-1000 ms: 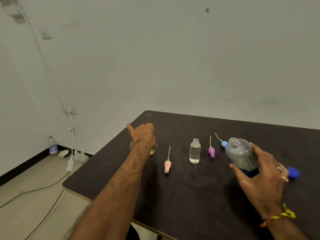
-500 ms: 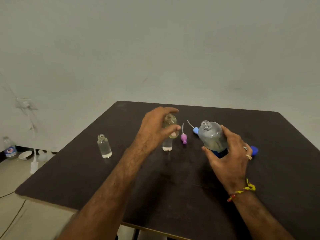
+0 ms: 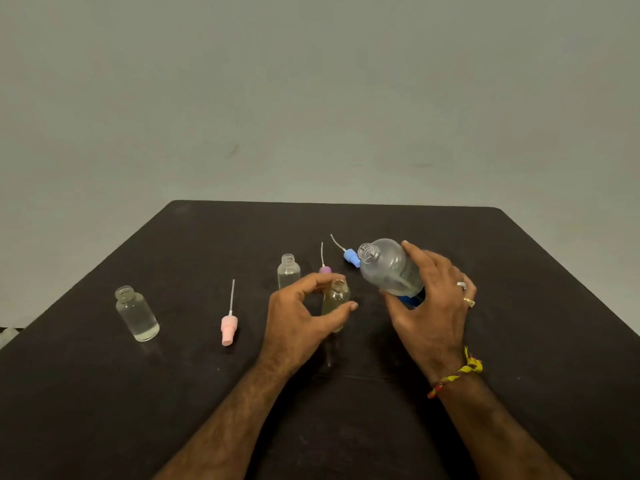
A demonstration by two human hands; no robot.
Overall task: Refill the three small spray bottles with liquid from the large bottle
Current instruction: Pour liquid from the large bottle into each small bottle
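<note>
My left hand (image 3: 300,315) curls round a small uncapped bottle (image 3: 335,299) with yellowish liquid, holding it upright over the dark table (image 3: 519,306). My right hand (image 3: 433,306) grips the large clear bottle (image 3: 388,268), uncapped and tilted so its mouth leans left toward the small bottle. A second small bottle (image 3: 288,271) stands behind my left hand. A third small bottle (image 3: 136,315) with clear liquid stands at the left. Three spray tops lie loose: pink (image 3: 229,327), purple (image 3: 325,268), blue (image 3: 351,256).
The table's left front edge runs diagonally at the lower left, with floor beyond it. A plain grey wall stands behind the far edge. A blue part (image 3: 410,301) shows under the large bottle, beneath my right palm.
My left hand has brought the yellowish small bottle nearer and lower, close to the large bottle. My right hand has tilted the large bottle further left. The view has shifted downward.
</note>
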